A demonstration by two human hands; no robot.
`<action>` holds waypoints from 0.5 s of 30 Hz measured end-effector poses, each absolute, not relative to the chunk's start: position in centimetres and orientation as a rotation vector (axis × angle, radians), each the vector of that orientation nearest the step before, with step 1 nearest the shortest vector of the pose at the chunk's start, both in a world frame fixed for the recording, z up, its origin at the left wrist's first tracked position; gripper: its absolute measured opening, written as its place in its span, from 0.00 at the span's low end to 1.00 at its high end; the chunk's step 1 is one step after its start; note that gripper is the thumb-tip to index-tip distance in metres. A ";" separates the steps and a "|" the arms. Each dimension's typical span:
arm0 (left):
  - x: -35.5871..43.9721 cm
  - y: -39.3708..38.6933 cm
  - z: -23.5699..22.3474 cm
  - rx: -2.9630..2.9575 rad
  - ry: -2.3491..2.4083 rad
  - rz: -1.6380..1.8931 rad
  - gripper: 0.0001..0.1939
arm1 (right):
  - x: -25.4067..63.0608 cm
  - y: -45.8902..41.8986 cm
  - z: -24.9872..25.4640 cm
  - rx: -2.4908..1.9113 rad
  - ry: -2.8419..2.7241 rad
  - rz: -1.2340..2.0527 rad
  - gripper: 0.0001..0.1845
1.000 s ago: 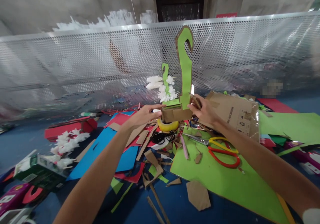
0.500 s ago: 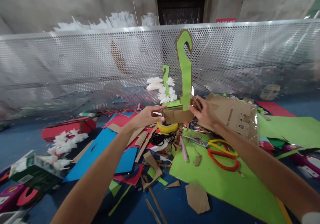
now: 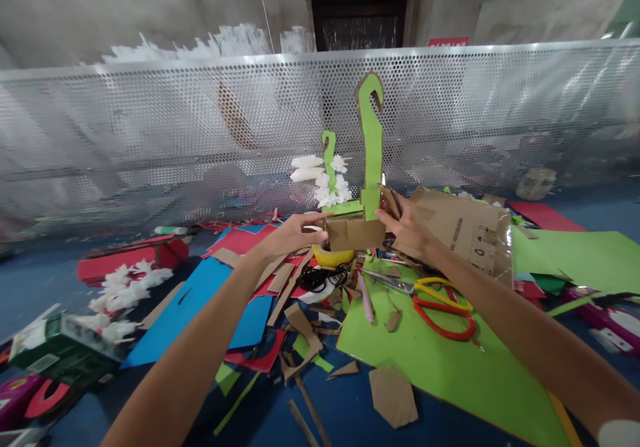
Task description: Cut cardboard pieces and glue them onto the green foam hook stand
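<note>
Between my two hands is a cardboard model [image 3: 356, 232] with a low brown box-like base and a tall green hooked neck [image 3: 373, 147] standing up at its right end. My left hand [image 3: 300, 232] pinches the base's left end between thumb and fingers. At the right end, my right hand [image 3: 403, 219] grips the base beside the foot of the neck. Behind it stands a smaller green hooked piece [image 3: 329, 157] with white fluffy flower-like bits [image 3: 336, 190] on it. Below the model lie a yellow tape roll [image 3: 334, 256] and a tangle of black cord [image 3: 323, 277].
Scissors [image 3: 440, 304] with yellow and red handles lie on a green sheet [image 3: 425, 360]. Blue sheets [image 3: 200, 307], cardboard scraps [image 3: 393, 394] and a flattened carton [image 3: 470, 234] surround them. A green box [image 3: 63, 347] sits at left. Behind runs a perforated metal barrier [image 3: 175, 134].
The green neck's top now sits lower in view and looks shorter, as the model tilts slightly. Both hands keep their hold on the base. The view has shifted a little.
</note>
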State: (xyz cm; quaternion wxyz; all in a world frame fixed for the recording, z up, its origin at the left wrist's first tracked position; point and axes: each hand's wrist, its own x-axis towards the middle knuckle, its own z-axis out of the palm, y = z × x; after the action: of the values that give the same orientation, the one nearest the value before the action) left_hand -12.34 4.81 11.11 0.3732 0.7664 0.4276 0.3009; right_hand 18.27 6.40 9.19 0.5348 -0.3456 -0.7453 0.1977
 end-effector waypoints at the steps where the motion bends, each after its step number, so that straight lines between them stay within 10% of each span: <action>1: -12.4 4.7 11.3 1.938 1.094 0.771 0.41 | 18.2 6.4 9.2 -0.833 -1.766 0.484 0.13; 15: -14.9 5.3 12.1 1.890 1.139 0.899 0.18 | 15.6 5.9 7.2 -1.085 -1.642 1.430 0.15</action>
State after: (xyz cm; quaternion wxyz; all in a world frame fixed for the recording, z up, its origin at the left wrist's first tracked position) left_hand -14.95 5.32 12.08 0.3704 0.7366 0.4441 0.3506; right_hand 15.64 5.95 7.18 0.3469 -0.4182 -0.6331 0.5514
